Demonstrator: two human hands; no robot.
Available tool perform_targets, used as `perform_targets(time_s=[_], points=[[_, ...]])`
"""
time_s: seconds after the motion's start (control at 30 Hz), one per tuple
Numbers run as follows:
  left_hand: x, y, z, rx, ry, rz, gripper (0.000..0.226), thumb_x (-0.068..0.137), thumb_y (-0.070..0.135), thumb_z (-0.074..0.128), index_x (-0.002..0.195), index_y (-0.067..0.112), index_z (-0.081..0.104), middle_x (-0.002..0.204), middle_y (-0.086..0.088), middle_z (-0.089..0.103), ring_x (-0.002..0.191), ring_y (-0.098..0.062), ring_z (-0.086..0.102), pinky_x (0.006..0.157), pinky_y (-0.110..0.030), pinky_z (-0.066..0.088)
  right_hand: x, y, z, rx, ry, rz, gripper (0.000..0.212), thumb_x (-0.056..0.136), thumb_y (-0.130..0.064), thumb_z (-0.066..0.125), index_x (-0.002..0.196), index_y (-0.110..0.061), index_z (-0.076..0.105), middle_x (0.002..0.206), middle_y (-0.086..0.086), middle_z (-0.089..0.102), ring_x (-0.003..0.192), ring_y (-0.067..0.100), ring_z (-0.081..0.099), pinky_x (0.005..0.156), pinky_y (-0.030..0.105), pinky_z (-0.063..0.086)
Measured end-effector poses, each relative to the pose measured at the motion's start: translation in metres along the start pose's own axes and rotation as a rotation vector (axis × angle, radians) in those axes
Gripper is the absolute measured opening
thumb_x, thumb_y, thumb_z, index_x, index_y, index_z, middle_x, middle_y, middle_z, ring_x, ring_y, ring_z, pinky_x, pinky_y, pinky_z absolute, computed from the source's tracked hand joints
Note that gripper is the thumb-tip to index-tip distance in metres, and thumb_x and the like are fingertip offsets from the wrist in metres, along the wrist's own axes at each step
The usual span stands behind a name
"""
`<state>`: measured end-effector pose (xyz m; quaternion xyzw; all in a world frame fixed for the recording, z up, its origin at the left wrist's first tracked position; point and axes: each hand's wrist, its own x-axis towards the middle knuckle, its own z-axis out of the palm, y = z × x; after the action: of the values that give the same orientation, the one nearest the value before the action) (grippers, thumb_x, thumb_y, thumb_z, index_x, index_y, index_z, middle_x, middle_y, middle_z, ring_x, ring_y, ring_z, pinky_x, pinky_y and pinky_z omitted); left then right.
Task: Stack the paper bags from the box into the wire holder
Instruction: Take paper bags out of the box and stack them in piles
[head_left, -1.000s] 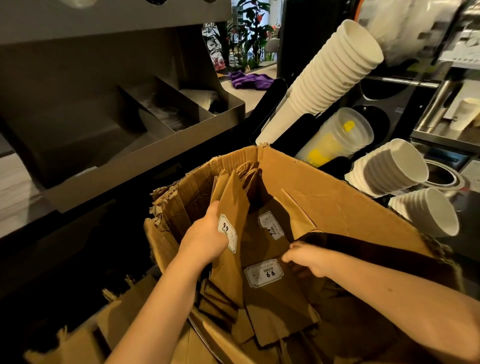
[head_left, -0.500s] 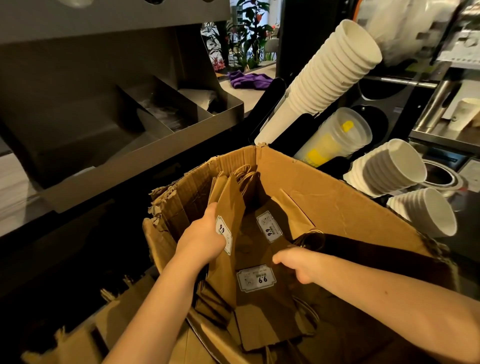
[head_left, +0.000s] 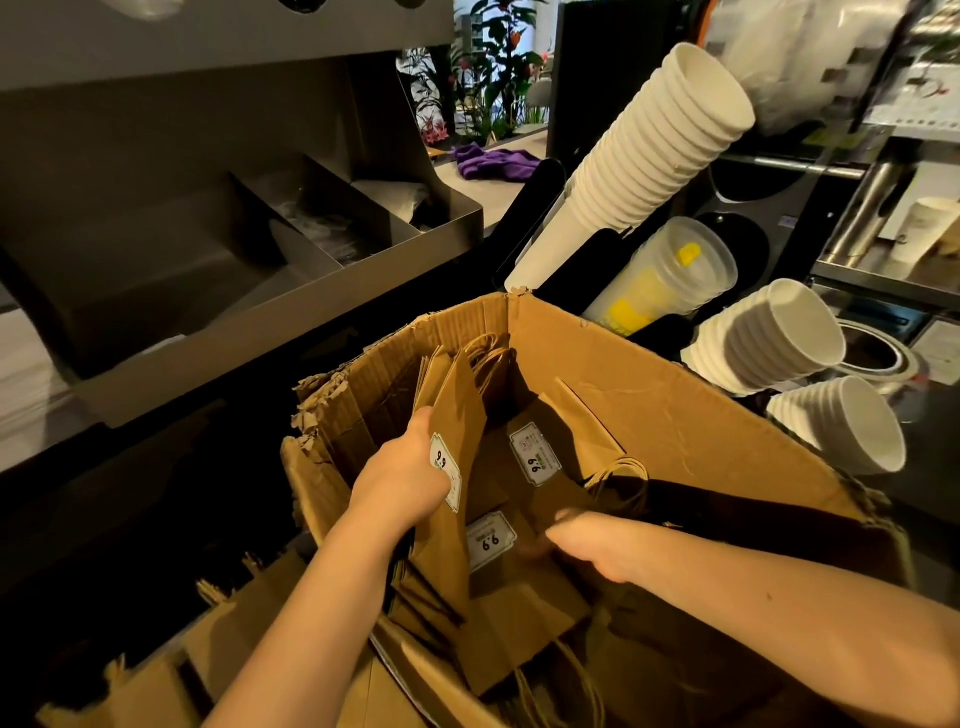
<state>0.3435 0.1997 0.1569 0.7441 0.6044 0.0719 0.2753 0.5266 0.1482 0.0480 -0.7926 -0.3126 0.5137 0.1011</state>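
An open cardboard box (head_left: 649, 410) with torn flaps holds several flat brown paper bags with twisted handles and white "9.9" stickers. My left hand (head_left: 402, 475) grips an upright bunch of bags (head_left: 457, 415) at the box's left side, thumb over one sticker. My right hand (head_left: 587, 543) reaches down into the box with curled fingers on a flat-lying bag (head_left: 519, 587); its fingertips are blurred and partly hidden. No wire holder is in sight.
A dark metal shelf with divided bins (head_left: 234, 270) runs along the left. Tilted stacks of white paper cups (head_left: 660, 135) and bowls (head_left: 774, 338), plus clear plastic cups (head_left: 670, 275), crowd the box's far right side. A purple cloth (head_left: 493, 161) lies on the back counter.
My right hand has slid left and down, deeper into the box, over the lower stickered bag. The left hand keeps its hold on the upright bags, barely shifting.
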Motion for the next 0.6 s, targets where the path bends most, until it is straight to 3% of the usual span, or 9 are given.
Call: perform_targets(time_s=[0.1, 0.2, 0.27, 0.33, 0.4, 0.47, 0.6], points=[[0.000, -0.001, 0.000, -0.006, -0.002, -0.005, 0.079, 0.089, 0.008, 0.051, 0.148, 0.033, 0.005, 0.099, -0.003, 0.060, 0.074, -0.016, 0.062, 0.060, -0.032, 0.054, 0.006, -0.003, -0.001, -0.059, 0.012, -0.059, 0.063, 0.092, -0.017, 0.054, 0.148, -0.020, 0.027, 0.152, 0.007, 0.026, 0.137, 0.029, 0.029, 0.112, 0.038, 0.031], [0.000, -0.001, 0.000, -0.006, -0.006, -0.012, 0.080, 0.088, 0.006, 0.050, 0.148, 0.034, 0.006, 0.093, -0.003, 0.059, 0.073, -0.018, 0.062, 0.055, -0.029, 0.048, 0.005, -0.006, -0.010, -0.209, 0.082, -0.160, 0.040, 0.093, -0.009, 0.043, 0.133, -0.015, 0.045, 0.138, 0.007, 0.042, 0.127, 0.026, 0.040, 0.104, 0.032, 0.037], [0.000, -0.001, 0.000, 0.000, -0.006, -0.020, 0.080, 0.088, 0.006, 0.050, 0.148, 0.033, 0.005, 0.095, -0.004, 0.059, 0.074, -0.019, 0.062, 0.053, -0.028, 0.045, 0.004, -0.009, -0.021, -0.326, 0.216, -0.244, 0.020, 0.091, -0.005, 0.042, 0.092, -0.021, 0.055, 0.101, 0.001, 0.054, 0.101, 0.022, 0.053, 0.086, 0.032, 0.047], [0.001, 0.000, 0.000, 0.006, -0.003, -0.031, 0.081, 0.087, 0.006, 0.049, 0.148, 0.034, 0.004, 0.097, -0.004, 0.059, 0.075, -0.019, 0.061, 0.051, -0.027, 0.045, 0.003, -0.013, -0.034, -0.406, 0.383, -0.295, 0.022, 0.090, -0.008, 0.042, 0.075, -0.023, 0.049, 0.082, 0.000, 0.055, 0.079, 0.019, 0.057, 0.061, 0.028, 0.046], [0.000, -0.001, 0.000, 0.021, 0.013, -0.042, 0.081, 0.087, 0.006, 0.049, 0.148, 0.034, 0.004, 0.096, -0.005, 0.059, 0.073, -0.019, 0.061, 0.049, -0.028, 0.043, -0.006, -0.020, -0.047, -0.440, 0.495, -0.303, 0.023, 0.093, -0.014, 0.037, 0.091, -0.020, 0.059, 0.090, 0.004, 0.062, 0.067, 0.019, 0.053, 0.050, 0.024, 0.036], [0.000, -0.002, 0.000, 0.052, 0.036, -0.048, 0.080, 0.085, 0.006, 0.048, 0.148, 0.034, 0.006, 0.093, -0.005, 0.059, 0.073, -0.020, 0.061, 0.048, -0.029, 0.043, -0.014, -0.027, -0.061, -0.519, 0.538, -0.359, 0.031, 0.094, -0.009, 0.035, 0.107, -0.023, 0.060, 0.105, 0.005, 0.064, 0.074, 0.021, 0.057, 0.057, 0.027, 0.042], [0.001, -0.004, 0.001, 0.108, 0.057, -0.055, 0.081, 0.083, 0.007, 0.050, 0.147, 0.035, 0.008, 0.098, -0.007, 0.059, 0.083, -0.026, 0.063, 0.062, -0.037, 0.053, -0.033, -0.039, -0.080, -0.730, 0.503, -0.473, 0.049, 0.092, 0.000, 0.036, 0.102, -0.040, 0.062, 0.116, -0.002, 0.061, 0.090, 0.023, 0.059, 0.064, 0.031, 0.049]])
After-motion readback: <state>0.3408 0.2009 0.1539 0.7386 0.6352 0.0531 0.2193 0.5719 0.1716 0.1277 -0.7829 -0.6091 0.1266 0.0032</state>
